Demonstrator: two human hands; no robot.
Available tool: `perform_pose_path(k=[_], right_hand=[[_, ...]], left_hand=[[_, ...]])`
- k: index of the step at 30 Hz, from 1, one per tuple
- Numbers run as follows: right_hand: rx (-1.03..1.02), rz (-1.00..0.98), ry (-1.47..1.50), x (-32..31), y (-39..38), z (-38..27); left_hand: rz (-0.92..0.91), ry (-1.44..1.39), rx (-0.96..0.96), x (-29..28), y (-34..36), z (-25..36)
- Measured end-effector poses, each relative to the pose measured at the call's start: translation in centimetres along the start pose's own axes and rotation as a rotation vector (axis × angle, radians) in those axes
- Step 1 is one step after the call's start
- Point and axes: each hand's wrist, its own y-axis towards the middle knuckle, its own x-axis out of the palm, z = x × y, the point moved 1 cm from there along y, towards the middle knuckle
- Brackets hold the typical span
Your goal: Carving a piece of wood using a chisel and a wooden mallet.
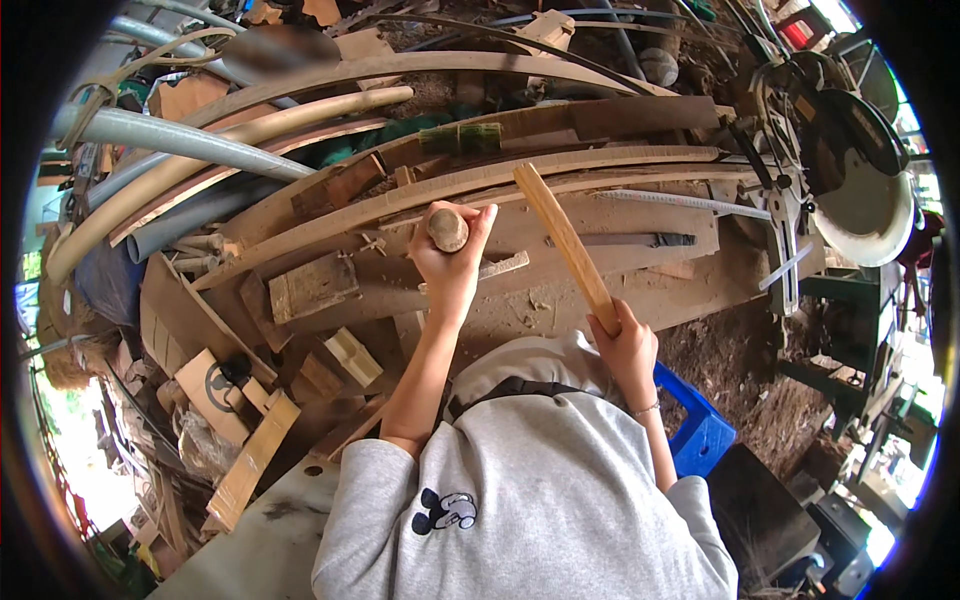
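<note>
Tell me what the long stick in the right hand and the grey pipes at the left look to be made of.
Long stick: bare, unpainted wood, judging by its pale tan colour and squared faces. Grey pipes: probably plastic, being smooth, uniformly grey and matte, though metal cannot be ruled out.

One head camera looks steeply down from above the person, close to the grey sweater (530, 510) and both forearms. It faces forward over a workbench (640, 290) with wood pieces. The fisheye bends straight edges, and a dark rim surrounds the round view.

Grey sweatshirt (540, 480) with pushed-up sleeves, cartoon patch (447, 510), thin wrist bracelet (647, 409)
</note>
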Motion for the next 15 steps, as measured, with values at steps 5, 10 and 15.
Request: perform_pose_path(k=[5, 10, 15], right_hand=[[0.008, -0.013, 0.001, 0.1, 0.0, 0.2], [-0.006, -0.006, 0.015, 0.1, 0.0, 0.1], [-0.018, 0.006, 0.015, 0.2, -0.2, 0.2]], left_hand=[[-0.033, -0.007, 0.053, 0.4, 0.0, 0.4], [-0.097, 0.063, 0.101, 0.2, 0.3, -0.2], [-0.22, -0.066, -0.115, -0.2, 0.1, -0.8]])
